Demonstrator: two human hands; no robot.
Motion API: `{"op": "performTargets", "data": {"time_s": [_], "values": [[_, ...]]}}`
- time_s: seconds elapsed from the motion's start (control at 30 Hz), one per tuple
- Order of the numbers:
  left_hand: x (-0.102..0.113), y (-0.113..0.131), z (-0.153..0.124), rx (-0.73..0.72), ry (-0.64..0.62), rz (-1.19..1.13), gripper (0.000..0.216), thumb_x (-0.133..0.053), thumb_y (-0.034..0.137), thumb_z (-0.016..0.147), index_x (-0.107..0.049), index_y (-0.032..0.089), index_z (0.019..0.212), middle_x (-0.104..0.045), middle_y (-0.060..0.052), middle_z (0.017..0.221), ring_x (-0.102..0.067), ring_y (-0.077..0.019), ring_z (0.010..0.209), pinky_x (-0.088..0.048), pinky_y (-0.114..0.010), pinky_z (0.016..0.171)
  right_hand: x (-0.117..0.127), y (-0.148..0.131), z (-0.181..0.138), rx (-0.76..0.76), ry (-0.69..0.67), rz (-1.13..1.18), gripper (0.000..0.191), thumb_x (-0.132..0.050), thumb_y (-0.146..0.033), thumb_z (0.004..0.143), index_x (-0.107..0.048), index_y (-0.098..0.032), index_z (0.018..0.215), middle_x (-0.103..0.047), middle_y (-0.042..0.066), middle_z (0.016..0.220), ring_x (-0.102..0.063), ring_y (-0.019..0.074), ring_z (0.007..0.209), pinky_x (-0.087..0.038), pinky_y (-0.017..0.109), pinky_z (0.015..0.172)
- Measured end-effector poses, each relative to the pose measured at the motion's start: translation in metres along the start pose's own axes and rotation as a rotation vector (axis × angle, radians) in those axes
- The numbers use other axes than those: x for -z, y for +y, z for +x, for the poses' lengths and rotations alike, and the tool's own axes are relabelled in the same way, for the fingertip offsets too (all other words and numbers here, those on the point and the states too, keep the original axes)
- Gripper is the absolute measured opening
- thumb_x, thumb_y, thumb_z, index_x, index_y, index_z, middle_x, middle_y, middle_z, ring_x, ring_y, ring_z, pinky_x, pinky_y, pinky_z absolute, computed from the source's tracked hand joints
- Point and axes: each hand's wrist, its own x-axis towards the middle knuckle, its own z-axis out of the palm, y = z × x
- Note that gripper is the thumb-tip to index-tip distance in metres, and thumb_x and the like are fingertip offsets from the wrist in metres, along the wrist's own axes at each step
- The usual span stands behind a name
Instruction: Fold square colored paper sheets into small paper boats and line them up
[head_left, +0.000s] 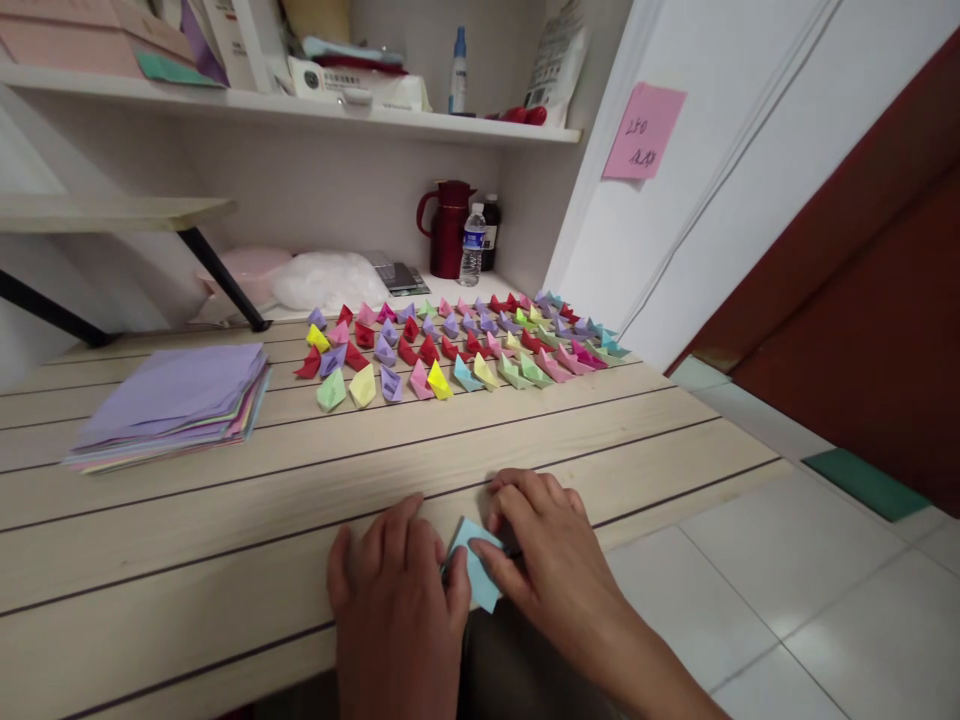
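Observation:
A small light blue folded paper (475,566) lies on the wooden table (225,520) at its near edge. My left hand (397,590) rests palm down on the paper's left side, fingers together and bent over it. My right hand (544,560) presses on the paper's right side, thumb and fingers pinching its edge. Several rows of small coloured folded paper boats (457,345) stand farther back on the table. A stack of coloured square paper sheets (176,405), lilac on top, sits at the left.
At the back stand a dark red jug (448,228), a water bottle (472,245) and a white plastic bag (326,280). A shelf (300,105) above holds boxes and a glue bottle. A pink sticky note (643,132) hangs on the white wall. Tiled floor lies to the right.

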Motion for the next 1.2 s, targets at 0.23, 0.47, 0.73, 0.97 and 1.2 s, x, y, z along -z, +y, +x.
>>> {"op": "performTargets", "data": {"time_s": [0.23, 0.47, 0.73, 0.97, 1.2], "values": [[0.006, -0.001, -0.013, -0.079, 0.135, -0.086, 0.038, -0.058, 0.019, 0.090, -0.057, 0.022, 0.128, -0.069, -0.009, 0.129, -0.058, -0.0285, 0.123, -0.029, -0.056, 0.114, 0.003, 0.000, 0.003, 0.000, -0.035, 0.015, 0.014, -0.069, -0.023, 0.086, -0.058, -0.024, 0.095, -0.063, 0.007, 0.115, -0.055, 0.0288, 0.098, -0.039, 0.045, 0.083], [0.005, -0.002, -0.030, -0.187, -0.060, -0.044, 0.051, -0.049, 0.013, 0.090, -0.055, 0.032, 0.137, -0.057, 0.009, 0.142, -0.054, -0.0237, 0.128, 0.005, -0.054, 0.123, 0.004, 0.006, -0.005, 0.085, 0.013, 0.058, 0.012, -0.056, -0.021, 0.094, -0.061, -0.025, 0.104, -0.062, 0.007, 0.121, -0.055, 0.0284, 0.106, -0.040, 0.045, 0.085], [0.006, 0.001, -0.033, -0.213, -0.096, 0.048, 0.059, -0.041, 0.005, 0.086, -0.054, 0.028, 0.138, -0.046, 0.008, 0.149, -0.053, -0.0250, 0.130, 0.009, -0.060, 0.121, -0.003, 0.015, -0.044, 0.284, 0.160, -0.127, 0.053, -0.048, -0.021, 0.098, -0.037, -0.012, 0.149, -0.050, 0.014, 0.146, -0.038, 0.0305, 0.136, -0.026, 0.049, 0.109], [-0.001, 0.005, -0.037, -0.171, -0.015, 0.006, 0.050, -0.045, 0.007, 0.091, -0.054, 0.025, 0.138, -0.056, 0.003, 0.143, -0.058, -0.0192, 0.125, -0.001, -0.048, 0.124, -0.030, 0.017, -0.051, 0.356, 0.192, -0.210, 0.055, -0.047, -0.003, 0.093, -0.045, -0.016, 0.146, -0.058, 0.007, 0.144, -0.039, 0.0267, 0.138, -0.022, 0.049, 0.112], [0.001, -0.010, -0.041, -0.229, 0.014, -0.110, 0.041, -0.055, 0.016, 0.088, -0.062, 0.025, 0.127, -0.062, 0.004, 0.138, -0.060, -0.0200, 0.123, -0.020, -0.037, 0.117, -0.023, 0.014, -0.054, 0.380, 0.316, 0.008, 0.037, -0.050, -0.006, 0.094, -0.064, -0.018, 0.126, -0.069, 0.008, 0.116, -0.056, 0.0262, 0.110, -0.038, 0.044, 0.094]]}}
